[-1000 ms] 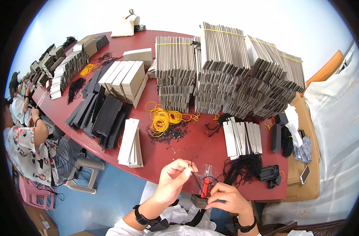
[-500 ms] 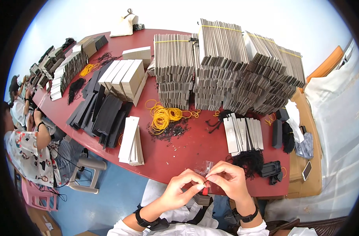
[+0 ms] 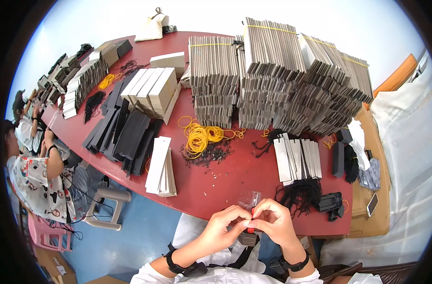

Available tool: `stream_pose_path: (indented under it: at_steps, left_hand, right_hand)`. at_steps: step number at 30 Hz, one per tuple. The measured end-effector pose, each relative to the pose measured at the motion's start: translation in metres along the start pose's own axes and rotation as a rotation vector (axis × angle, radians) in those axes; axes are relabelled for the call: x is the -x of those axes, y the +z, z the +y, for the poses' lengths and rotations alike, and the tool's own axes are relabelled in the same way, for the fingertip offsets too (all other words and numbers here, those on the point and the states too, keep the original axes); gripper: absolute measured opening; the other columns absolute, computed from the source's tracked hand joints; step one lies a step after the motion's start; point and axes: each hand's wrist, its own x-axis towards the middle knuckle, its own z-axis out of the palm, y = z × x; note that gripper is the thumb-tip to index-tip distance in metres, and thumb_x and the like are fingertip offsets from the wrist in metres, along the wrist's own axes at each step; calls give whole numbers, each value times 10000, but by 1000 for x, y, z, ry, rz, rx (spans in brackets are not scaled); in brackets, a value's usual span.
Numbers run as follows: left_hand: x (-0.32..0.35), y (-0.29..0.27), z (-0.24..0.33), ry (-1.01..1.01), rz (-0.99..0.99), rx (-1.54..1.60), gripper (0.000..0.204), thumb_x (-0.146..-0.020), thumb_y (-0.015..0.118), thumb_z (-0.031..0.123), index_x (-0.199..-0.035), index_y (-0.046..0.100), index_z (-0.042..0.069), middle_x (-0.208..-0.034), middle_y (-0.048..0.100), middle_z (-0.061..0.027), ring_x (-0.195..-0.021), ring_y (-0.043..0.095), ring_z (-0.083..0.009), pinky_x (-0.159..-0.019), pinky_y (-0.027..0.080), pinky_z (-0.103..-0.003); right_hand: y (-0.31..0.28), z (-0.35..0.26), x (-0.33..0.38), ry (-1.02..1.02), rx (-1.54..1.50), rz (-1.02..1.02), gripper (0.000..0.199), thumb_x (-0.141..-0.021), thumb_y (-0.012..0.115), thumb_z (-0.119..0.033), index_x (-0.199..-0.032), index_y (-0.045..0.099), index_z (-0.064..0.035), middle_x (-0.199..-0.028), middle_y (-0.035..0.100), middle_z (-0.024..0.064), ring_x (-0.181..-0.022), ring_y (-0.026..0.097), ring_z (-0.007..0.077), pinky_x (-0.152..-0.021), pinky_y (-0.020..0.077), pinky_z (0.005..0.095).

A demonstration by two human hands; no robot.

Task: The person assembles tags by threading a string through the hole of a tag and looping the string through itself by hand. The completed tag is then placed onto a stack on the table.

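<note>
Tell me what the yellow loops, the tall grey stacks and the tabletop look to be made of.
The yellow loops look like rubber bands: thin, limp rings lying tangled in a heap. The tall grey stacks look like matte card or paperboard, flat sheets with layered edges, bundled by yellow bands. The tabletop shows a smooth dark red surface with a slight sheen, likely paint or laminate; what lies under it cannot be told.

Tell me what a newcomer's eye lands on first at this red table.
The tall stacks of grey cards at the far side of the red table dominate, with a bright tangle of yellow rubber bands before them. At the near edge, the left hand and right hand meet over a small red piece, each grip pinching at it.
</note>
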Motion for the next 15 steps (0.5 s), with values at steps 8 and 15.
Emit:
stream_pose_path:
  at_steps: [8, 15]
  left_hand:
    - [0, -6, -8, -118, -211, 275, 117, -955, 549, 92, -1008, 570, -10, -890, 594, -43, -837, 582, -104, -779, 483, -280]
    - [-5, -7, 7, -299, -290, 401, 115, -958, 537, 73, -1026, 566, -16, -891, 602, -50, -828, 599, -96, -746, 491, -255]
  right_hand:
    - [-11, -24, 5, 98, 78, -115, 100, -876, 662, -55, -924, 589, -6, -807, 621, 25, -681, 576, 60, -588, 467, 208]
    - [-22, -25, -4, 155, 171, -269, 83, -906, 625, -61, -935, 564, -14, -814, 572, 24, -604, 520, 54, -520, 415, 203]
